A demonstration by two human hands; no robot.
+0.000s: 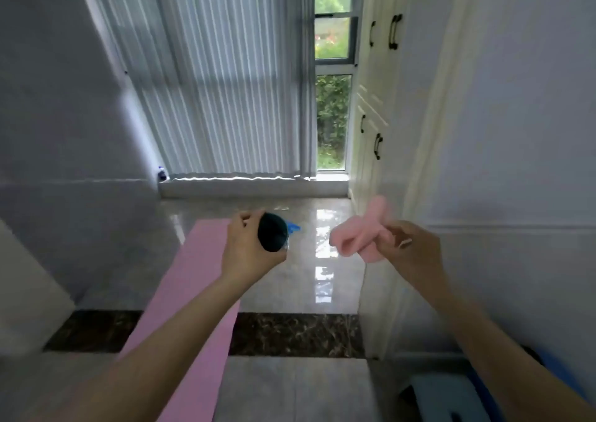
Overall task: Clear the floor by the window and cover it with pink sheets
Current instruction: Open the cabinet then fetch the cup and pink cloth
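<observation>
- Small bottle with a blue cap (162,173) standing at the left end of the window ledge (254,187), beside the grey wall; label too small to read.
- Pale pleated curtain (222,76) hanging down to the window ledge, covering most of the window (332,105); green foliage visible through the uncovered strip at the right.
- Pink sheet (193,279) lying flat on the glossy floor (303,279) in front of the window ledge, running from near the ledge back across the dark marble strip (290,334) toward the camera.
- Left hand (248,250) held above the floor in front of the window ledge, fingers and thumb curled round a dark round object (273,232); grip closed on it, with a blue piece (293,227) showing just behind. No writing legible on it.
- Right hand (412,254) raised to the right of the left hand, grip closed, pinching a crumpled pink piece (361,234), blurred by motion.
- Cream cabinet (374,105) with dark handles standing right of the window ledge, against the white wall.
</observation>
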